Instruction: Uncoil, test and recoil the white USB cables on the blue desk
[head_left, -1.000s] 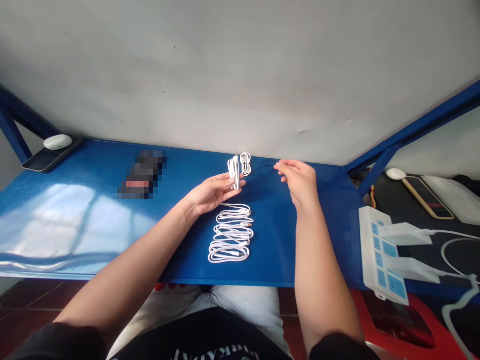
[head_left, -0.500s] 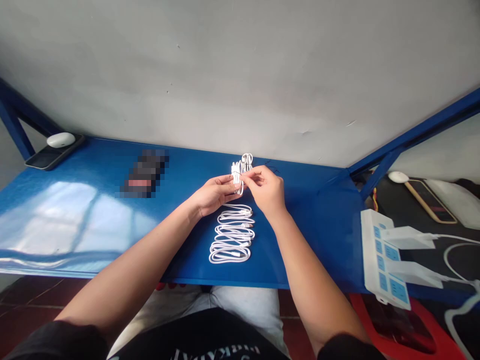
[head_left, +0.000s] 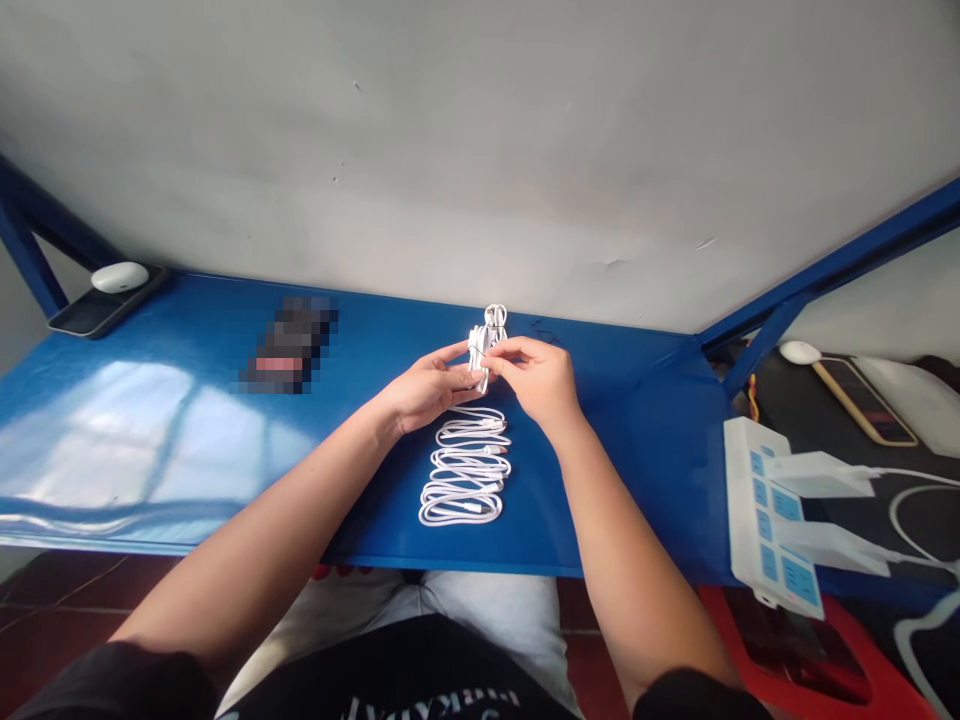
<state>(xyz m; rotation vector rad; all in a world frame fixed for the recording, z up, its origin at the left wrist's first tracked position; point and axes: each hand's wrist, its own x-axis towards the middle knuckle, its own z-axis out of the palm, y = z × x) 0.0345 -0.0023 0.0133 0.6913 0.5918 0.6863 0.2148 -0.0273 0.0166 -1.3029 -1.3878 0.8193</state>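
Note:
My left hand (head_left: 435, 388) is closed around a coiled white cable (head_left: 477, 350), held upright above the blue table. A thin dark twist tie (head_left: 478, 347) crosses the coil. My right hand (head_left: 541, 375) pinches at the tie's near side with thumb and forefinger; the fingertips hide its ends. Just behind the held coil lies another bundled white cable (head_left: 496, 318). Several loosely coiled white cables (head_left: 465, 470) lie in a row on the table nearer my body, below my hands.
Dark thin ties (head_left: 541, 328) lie on the blue table (head_left: 637, 470) near the wall. A pixelated dark item (head_left: 289, 345) is left of my hands. A phone (head_left: 90, 312) with a white oval object (head_left: 120, 277) sits far left. A white power strip (head_left: 772, 520) with plugged chargers stands right.
Both hands have shifted very slightly to the right with the cable coil. My right fingers have moved a little around the tie.

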